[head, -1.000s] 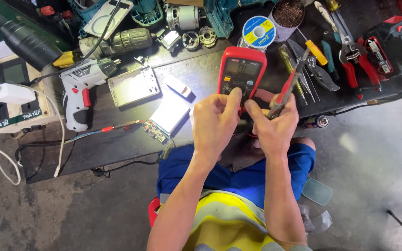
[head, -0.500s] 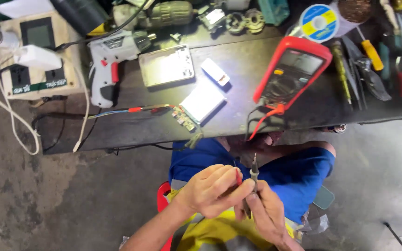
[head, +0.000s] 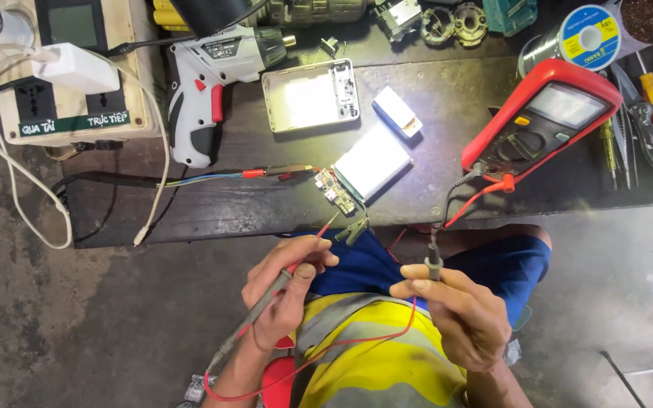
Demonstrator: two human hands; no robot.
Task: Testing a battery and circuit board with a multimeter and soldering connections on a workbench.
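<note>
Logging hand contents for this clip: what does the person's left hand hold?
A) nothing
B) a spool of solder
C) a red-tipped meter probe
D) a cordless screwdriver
C: the left hand grips a probe with a red tip, its point aimed toward the small circuit board at the bench edge.

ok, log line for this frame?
left hand: holds red probe | right hand: holds black probe | meter: on bench | board: untouched

A dark, worn tabletop (head: 213,215) under bright light from above; below it a stained grey concrete floor (head: 77,325).
</note>
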